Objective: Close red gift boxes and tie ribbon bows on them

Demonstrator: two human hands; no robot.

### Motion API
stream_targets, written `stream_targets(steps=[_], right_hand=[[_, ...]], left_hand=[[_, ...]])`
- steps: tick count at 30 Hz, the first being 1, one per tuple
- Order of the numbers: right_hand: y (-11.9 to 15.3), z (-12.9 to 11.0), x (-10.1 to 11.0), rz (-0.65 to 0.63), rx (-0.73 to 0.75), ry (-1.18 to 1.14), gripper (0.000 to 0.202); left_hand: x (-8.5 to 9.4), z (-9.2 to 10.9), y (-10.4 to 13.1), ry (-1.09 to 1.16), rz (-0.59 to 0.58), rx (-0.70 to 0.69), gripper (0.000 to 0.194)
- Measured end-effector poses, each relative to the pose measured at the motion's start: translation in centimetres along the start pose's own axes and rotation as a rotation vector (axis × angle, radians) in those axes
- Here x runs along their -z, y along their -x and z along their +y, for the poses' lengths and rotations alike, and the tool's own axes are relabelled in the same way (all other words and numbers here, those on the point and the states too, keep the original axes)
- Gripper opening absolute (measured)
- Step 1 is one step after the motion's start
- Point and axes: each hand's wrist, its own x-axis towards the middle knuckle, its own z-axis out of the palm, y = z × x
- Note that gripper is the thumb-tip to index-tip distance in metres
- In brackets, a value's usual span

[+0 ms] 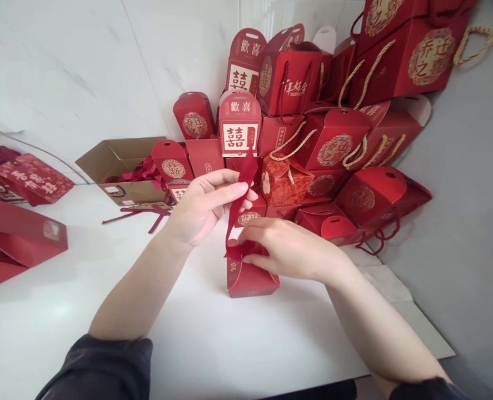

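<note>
Head view: the left hand [200, 211] pinches a red ribbon [234, 213] between its thumb and fingers. The ribbon runs down from there to a little red box [253, 284] on the white tabletop [213, 344], just below the right hand [290, 247]. The right hand has its thumb and fingers bent around the ribbon at the top of the little box, but I can't tell if they squeeze it. Past both hands is a big pile of red gift boxes [333, 139]. Left of the left hand, a brown box [135, 193] holds red bows [146, 171].
</note>
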Motion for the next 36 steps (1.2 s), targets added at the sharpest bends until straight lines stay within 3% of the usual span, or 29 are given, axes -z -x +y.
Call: stream_targets(steps=[5, 8, 13, 16, 26, 32, 36], right_hand=[[-0.6, -0.3, -0.8, 0.061, 0.012, 0.048, 0.014], [-0.7, 0.0, -0.4, 0.158, -0.080, -0.039, 0.018], [-0.3, 1.0, 1.1, 0.503, -0.308, -0.587, 0.026], [-0.2, 1.4, 1.4, 0.532, -0.325, -0.854, 0.030], [-0.4, 1.7, 1.8, 0.613, -0.246, -0.584, 0.034], [-0.4, 1.6, 1.7, 0.592, -0.228, -0.610, 0.027], [-0.4, 1.4, 1.6, 0.577, -0.221, -0.600, 0.033]], left_hand=[[0.0, -0.2, -0.1, -0.048, 0.016, -0.017, 0.012], [-0.2, -0.6, -0.1, -0.050, 0.046, -0.069, 0.012], [-0.7, -2.3, -0.4, -0.045, 0.115, -0.111, 0.016], [-1.1, -3.5, -0.6, -0.084, 0.104, -0.078, 0.018], [-1.2, -3.7, -0.7, -0.149, 0.129, -0.105, 0.021], [-1.2, -3.8, -0.7, -0.128, 0.117, -0.103, 0.022], [-1.3, -3.9, -0.8, -0.113, 0.125, -0.102, 0.023]])
